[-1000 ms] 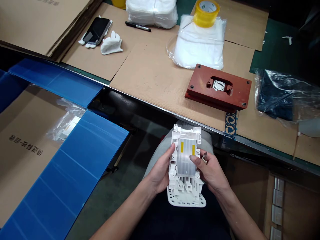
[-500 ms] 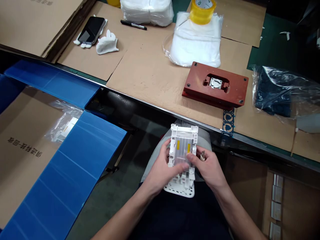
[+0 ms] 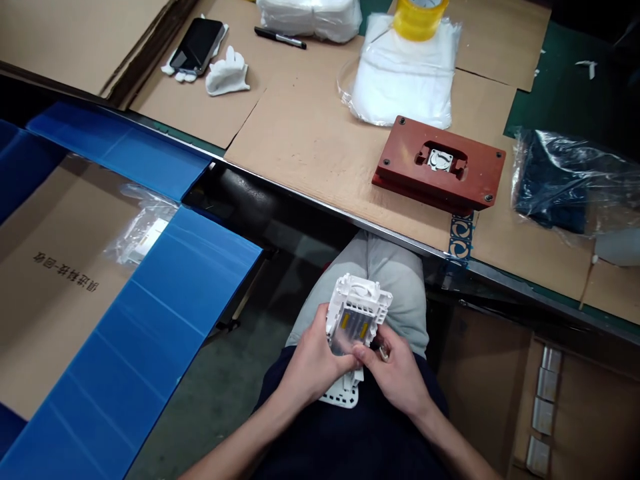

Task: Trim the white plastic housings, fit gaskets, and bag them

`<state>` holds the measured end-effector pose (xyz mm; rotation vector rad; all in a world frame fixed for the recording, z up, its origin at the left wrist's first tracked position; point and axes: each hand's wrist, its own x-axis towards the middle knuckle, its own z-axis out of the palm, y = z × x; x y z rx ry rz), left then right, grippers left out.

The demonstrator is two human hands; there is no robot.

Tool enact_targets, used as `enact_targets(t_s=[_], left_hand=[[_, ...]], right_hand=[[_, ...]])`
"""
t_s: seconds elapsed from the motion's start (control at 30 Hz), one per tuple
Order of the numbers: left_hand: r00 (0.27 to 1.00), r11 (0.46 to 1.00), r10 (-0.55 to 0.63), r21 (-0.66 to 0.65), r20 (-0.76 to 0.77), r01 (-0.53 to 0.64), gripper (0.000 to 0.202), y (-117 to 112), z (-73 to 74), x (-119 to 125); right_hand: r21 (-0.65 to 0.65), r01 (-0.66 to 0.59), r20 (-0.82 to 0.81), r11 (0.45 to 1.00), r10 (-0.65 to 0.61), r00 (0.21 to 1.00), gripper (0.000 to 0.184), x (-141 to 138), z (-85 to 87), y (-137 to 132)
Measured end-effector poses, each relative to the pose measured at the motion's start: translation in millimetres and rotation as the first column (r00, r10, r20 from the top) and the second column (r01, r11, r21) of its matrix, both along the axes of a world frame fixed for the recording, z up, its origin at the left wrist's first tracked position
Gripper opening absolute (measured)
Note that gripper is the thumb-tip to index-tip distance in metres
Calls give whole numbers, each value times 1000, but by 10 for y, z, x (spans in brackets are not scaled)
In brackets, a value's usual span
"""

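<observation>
Over my lap I hold a white moulded plastic frame (image 3: 356,313) with a clear panel and two yellow strips in its middle. My left hand (image 3: 309,363) grips its left side, fingers curled round the edge. My right hand (image 3: 397,375) is closed on its right side, thumb pressed on the clear panel, and a small metal piece (image 3: 383,351) sticks out between its fingers. The frame is tilted away from me, its perforated base (image 3: 343,397) toward my body.
On the cardboard-covered bench lie a red-brown fixture block (image 3: 440,167) with a small metal part in its pocket, white bagged stacks (image 3: 403,83), a yellow tape roll (image 3: 420,17), a phone (image 3: 197,43), a marker (image 3: 280,38). Blue corrugated flaps (image 3: 155,320) of a carton stand left.
Both hands have drawn the white frame down and closer to my body, tipping it more away from me. My thumbs now meet over the clear panel.
</observation>
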<state>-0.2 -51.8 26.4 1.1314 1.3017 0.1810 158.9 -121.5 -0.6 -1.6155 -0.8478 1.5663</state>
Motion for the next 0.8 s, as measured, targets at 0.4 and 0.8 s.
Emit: enact_targets(t_s=[0.4, 0.8], left_hand=[[1000, 1000, 18, -26, 18, -17, 69, -114, -191, -76], [1000, 1000, 3, 13, 18, -3, 64, -188, -201, -67]], right_hand=[[65, -97, 10, 993, 96, 995, 35, -11, -158, -16], [55, -117, 121, 992, 109, 987, 30, 5, -129, -95]])
